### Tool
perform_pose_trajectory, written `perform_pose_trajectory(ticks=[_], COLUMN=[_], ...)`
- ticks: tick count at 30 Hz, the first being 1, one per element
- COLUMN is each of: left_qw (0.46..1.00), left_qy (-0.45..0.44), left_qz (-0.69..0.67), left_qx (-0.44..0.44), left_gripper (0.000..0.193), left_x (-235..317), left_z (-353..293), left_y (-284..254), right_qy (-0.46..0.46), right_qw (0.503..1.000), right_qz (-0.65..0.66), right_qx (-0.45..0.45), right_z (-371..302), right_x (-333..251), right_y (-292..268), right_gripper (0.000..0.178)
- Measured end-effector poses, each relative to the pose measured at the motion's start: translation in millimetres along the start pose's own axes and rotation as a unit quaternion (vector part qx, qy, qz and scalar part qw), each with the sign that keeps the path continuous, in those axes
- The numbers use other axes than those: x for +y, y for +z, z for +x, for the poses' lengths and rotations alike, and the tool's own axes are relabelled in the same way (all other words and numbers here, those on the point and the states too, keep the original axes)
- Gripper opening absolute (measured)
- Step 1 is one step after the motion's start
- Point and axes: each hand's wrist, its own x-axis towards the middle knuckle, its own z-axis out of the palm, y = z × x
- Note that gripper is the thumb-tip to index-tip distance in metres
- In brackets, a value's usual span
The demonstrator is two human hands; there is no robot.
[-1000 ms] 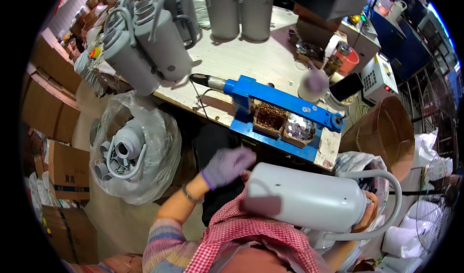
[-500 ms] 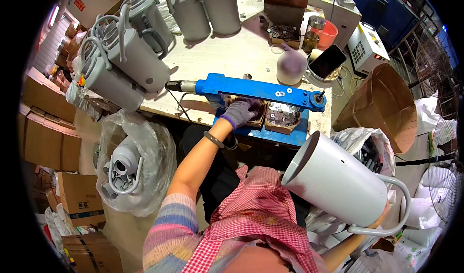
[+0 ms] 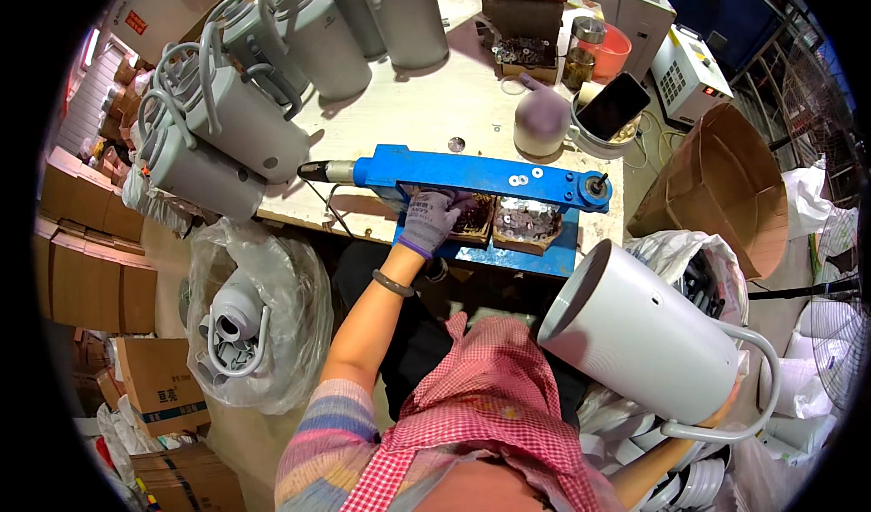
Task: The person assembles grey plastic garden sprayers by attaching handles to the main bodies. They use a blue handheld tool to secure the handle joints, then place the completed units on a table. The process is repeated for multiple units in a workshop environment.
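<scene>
My left hand (image 3: 428,222), in a grey and purple glove, is at the left edge of a small box of dark little parts (image 3: 474,216), beneath the arm of a blue metal fixture (image 3: 454,171). Its fingers are bent together; anything between them is too small to make out. On the right, my right hand (image 3: 723,410) holds a light grey cylindrical canister (image 3: 640,340) by its lower end, partly hidden behind it. The canister lies tilted, its open mouth toward the fixture and its loop handle (image 3: 771,376) on the far right. A second box holds shiny washers (image 3: 528,222).
Several grey canisters with handles (image 3: 240,117) stand at the table's left. A phone (image 3: 614,106) rests on a tub beside a white mug (image 3: 542,126). Clear bags of grey parts (image 3: 259,312) and a large cardboard drum (image 3: 726,190) flank the table. Loose washers lie on the fixture.
My left hand has drawn back slightly leftward from the middle of the dark-parts box. The canister in my right hand has moved slightly to the right. The whole view has shifted a little.
</scene>
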Motion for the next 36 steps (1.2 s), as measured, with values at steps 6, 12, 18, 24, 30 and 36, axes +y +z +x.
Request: perform_pose_trajectory(ticks=[6,12,18,24,30,36], left_qw=[0.989,0.901,0.904,0.934,0.944,0.959], left_qy=[0.023,-0.069,0.087,0.061,0.117,0.258], left_qz=[0.132,-0.425,-0.418,-0.345,-0.292,-0.111], left_qx=[0.058,0.054,0.016,-0.071,-0.103,0.043], left_gripper=[0.019,0.008,0.020,0.023,0.024,0.054], left_x=[21.8,88.4,179.0,186.2,185.5,184.3], left_z=[-13.2,-35.0,39.3,64.6,71.1,52.9], left_y=[-12.4,-41.5,-7.6,15.1,7.5,2.1], right_qy=[0.008,0.007,-0.010,-0.081,0.054,-0.217], right_qw=[1.000,1.000,0.999,0.982,0.998,0.963], right_qz=[-0.005,-0.002,0.035,-0.170,-0.044,-0.162], right_qx=[0.000,0.019,0.019,0.030,0.001,0.011], right_z=[1.3,-5.3,-2.1,-7.2,1.2,12.4], right_x=[9.3,25.8,42.7,34.1,37.3,19.2], right_y=[-0.4,-3.4,4.3,1.9,9.5,38.4], right_gripper=[0.047,0.047,0.046,0.051,0.053,0.040])
